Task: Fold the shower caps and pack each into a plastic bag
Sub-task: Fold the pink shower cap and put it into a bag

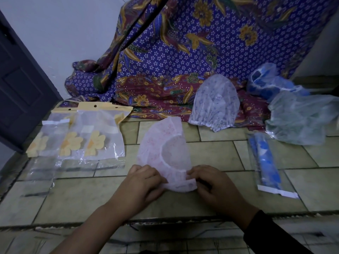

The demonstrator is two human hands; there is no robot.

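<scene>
Pink crinkled translucent shower cap (161, 153) lies on your tiled floor (91, 195), its near edge pinched between your left hand (145, 182) and right hand (214, 186), both closed on it. Behind hangs blue-and-maroon batik cloth (183, 52), beside a dark door (22, 79). Three other loose caps lie at right: white (214, 103), blue (266, 83), grey-green (300, 118). One bagged blue cap (266, 162) lies nearby. Clear flower-printed plastic bags (82, 136) overlap at left.
</scene>
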